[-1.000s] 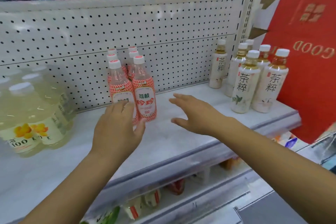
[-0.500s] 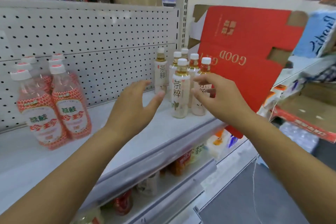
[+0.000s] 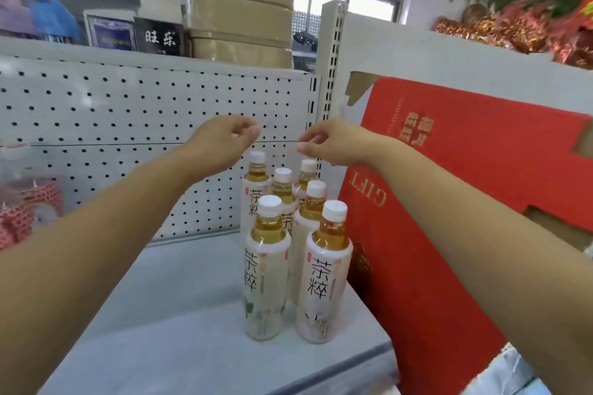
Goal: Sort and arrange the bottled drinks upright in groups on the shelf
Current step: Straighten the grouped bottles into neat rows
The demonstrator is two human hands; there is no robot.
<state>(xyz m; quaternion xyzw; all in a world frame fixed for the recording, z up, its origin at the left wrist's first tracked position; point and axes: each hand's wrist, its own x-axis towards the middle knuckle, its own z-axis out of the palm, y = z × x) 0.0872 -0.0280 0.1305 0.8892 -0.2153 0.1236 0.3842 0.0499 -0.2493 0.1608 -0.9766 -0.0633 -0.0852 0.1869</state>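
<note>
Several white-labelled tea bottles with white caps stand upright in a tight group at the right end of the grey shelf (image 3: pixel 160 314); the front two are a left one (image 3: pixel 266 269) and a right one (image 3: pixel 324 279). My left hand (image 3: pixel 221 144) hovers above the back bottles, fingers loosely curled, holding nothing. My right hand (image 3: pixel 330 141) hovers beside it over the group, also loosely curled and empty. Neither hand touches a bottle. Red-and-white patterned bottles (image 3: pixel 25 212) show blurred at the far left edge.
A red cardboard gift box (image 3: pixel 449 202) leans against the shelf's right end, close to the tea bottles. White pegboard (image 3: pixel 128 112) backs the shelf. Tan boxes (image 3: pixel 240 9) and small packs sit on the shelf above.
The view swung right, from the red-and-white bottles to the tea bottles. Both hands left the red bottles, moved right and rose above the tea group, fingers curling loosely.
</note>
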